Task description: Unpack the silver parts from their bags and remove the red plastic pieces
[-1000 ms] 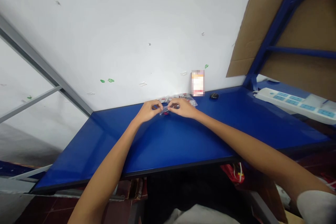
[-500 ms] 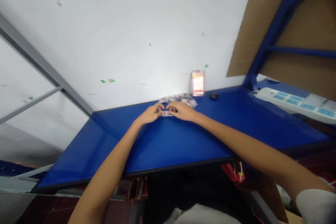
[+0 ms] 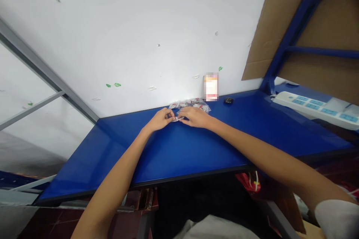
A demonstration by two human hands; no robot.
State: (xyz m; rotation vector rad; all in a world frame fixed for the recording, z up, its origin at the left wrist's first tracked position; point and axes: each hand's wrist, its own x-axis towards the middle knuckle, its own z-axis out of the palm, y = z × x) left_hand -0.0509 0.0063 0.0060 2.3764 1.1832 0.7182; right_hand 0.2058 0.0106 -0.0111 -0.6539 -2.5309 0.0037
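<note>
Between my hands, just above or on the blue tabletop [image 3: 179, 153], is a small clear plastic bag [image 3: 177, 119]; what it contains is too small to make out. My left hand [image 3: 162, 118] pinches its left end with thumb and finger. From the other side, my right hand [image 3: 195, 117] grips the right end with curled fingers. Right behind the hands, along the wall, lie several small clear bags [image 3: 200, 107] with red and white marks, partly covered by my right hand.
A phone-like upright card with a blurred face [image 3: 211, 87] leans on the white wall [image 3: 134, 37]. Beside it lies a small black object [image 3: 228, 100]. A white power strip [image 3: 316, 108] is at the right, near a blue metal frame [image 3: 288, 26] backed with cardboard.
The small bag has tilted and narrowed between my fingers, its flat face showing less than before. Both hands stay in nearly the same place; the view has shifted slightly.
</note>
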